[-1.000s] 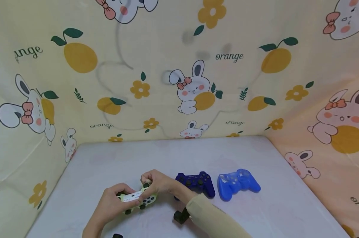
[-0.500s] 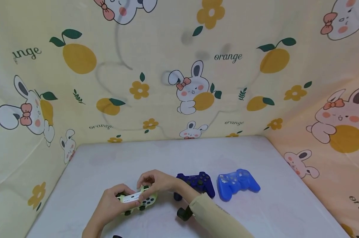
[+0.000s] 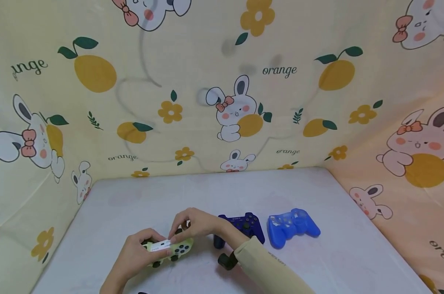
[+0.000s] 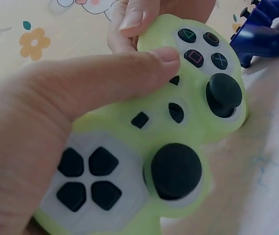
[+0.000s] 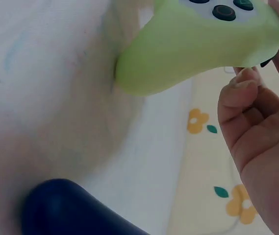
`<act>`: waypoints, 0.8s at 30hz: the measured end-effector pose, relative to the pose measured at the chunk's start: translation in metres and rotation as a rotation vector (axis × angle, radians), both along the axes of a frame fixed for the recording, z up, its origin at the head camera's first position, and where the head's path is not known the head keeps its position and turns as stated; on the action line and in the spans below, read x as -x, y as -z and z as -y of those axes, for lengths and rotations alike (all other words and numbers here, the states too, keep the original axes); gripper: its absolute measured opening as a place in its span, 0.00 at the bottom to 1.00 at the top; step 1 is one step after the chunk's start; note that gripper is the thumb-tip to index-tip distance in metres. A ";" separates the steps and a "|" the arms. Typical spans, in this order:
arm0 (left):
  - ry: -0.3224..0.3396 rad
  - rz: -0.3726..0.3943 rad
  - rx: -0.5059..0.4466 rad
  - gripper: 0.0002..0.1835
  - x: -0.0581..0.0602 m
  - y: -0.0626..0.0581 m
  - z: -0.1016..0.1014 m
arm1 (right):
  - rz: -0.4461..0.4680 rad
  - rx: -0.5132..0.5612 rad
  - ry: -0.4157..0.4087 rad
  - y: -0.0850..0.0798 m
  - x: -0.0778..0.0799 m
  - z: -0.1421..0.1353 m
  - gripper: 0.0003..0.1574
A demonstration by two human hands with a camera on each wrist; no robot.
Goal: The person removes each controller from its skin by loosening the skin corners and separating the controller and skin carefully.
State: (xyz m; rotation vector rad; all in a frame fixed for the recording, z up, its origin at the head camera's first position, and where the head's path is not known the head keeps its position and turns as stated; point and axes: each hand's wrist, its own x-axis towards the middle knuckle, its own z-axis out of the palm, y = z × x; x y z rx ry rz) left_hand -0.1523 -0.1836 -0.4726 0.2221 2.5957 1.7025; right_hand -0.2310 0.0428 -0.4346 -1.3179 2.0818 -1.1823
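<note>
A white game controller [image 3: 159, 245] sits in a light green soft cover [image 3: 182, 247], tilted above the table. Its white back edge with a small port shows in the head view. My left hand [image 3: 135, 252] grips the left side, thumb lying across the middle buttons in the left wrist view. At the back edge, my right hand [image 3: 197, 223] pinches the cover's rim with thumb and finger. Other right fingers curl behind the shoulder, partly hidden. In the left wrist view, buttons and two black sticks [image 4: 176, 171] poke through the cover [image 4: 198, 129].
A dark blue game controller [image 3: 254, 226] lies right of my hands, partly behind the right forearm. Further right lies a bright blue controller-shaped piece [image 3: 291, 227]. A black wrist camera [image 3: 227, 261] hangs under the right wrist. Patterned cloth walls [image 3: 203, 122] enclose the white table [image 3: 170, 192].
My right hand has shifted left along the controller's back edge, from the right shoulder towards the middle. Less of the white strip shows beside it. My left hand keeps its grip.
</note>
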 end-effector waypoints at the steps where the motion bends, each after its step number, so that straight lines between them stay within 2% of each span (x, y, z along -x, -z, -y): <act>1: 0.000 0.001 -0.002 0.18 0.000 0.000 0.000 | -0.018 -0.006 -0.003 -0.001 -0.001 0.000 0.08; 6: 0.012 0.004 -0.003 0.18 -0.001 -0.002 0.000 | -0.126 -0.074 -0.017 -0.005 -0.001 -0.001 0.08; 10: 0.029 0.001 -0.020 0.17 -0.001 -0.003 0.001 | -0.173 -0.098 -0.050 -0.007 0.002 0.005 0.04; 13: 0.044 -0.002 -0.037 0.17 0.000 -0.002 0.002 | -0.156 -0.133 -0.090 -0.004 0.004 0.014 0.10; 17: 0.074 -0.025 -0.050 0.16 -0.001 0.000 0.003 | -0.071 -0.205 -0.107 -0.001 0.004 0.021 0.16; 21: 0.079 -0.035 -0.061 0.16 -0.002 -0.002 0.002 | -0.022 -0.251 -0.104 -0.003 0.005 0.023 0.16; 24: 0.066 -0.031 -0.061 0.16 -0.003 -0.002 0.003 | -0.013 -0.242 -0.104 -0.003 0.006 0.023 0.14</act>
